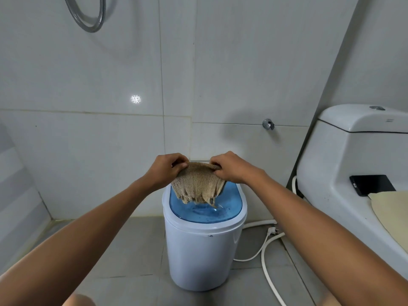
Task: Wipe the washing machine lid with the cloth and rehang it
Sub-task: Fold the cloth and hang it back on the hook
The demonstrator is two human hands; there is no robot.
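Note:
A small white washing machine [198, 250] stands on the floor in the middle, with a translucent blue lid [225, 204] on top. Both hands hold a beige ribbed cloth [197, 184] stretched above the back of the lid. My left hand [166, 170] pinches its upper left edge and my right hand [231, 167] pinches its upper right edge. The cloth's frayed lower edge hangs down to about the lid's surface; I cannot tell whether it touches. The far part of the lid is hidden behind the cloth.
A white toilet [353, 164] stands at the right with a black phone [372, 184] on it. A white hose and plug [268, 244] lie on the floor right of the machine. A wall tap [268, 124] sits behind, and a shower hose [88, 16] hangs upper left.

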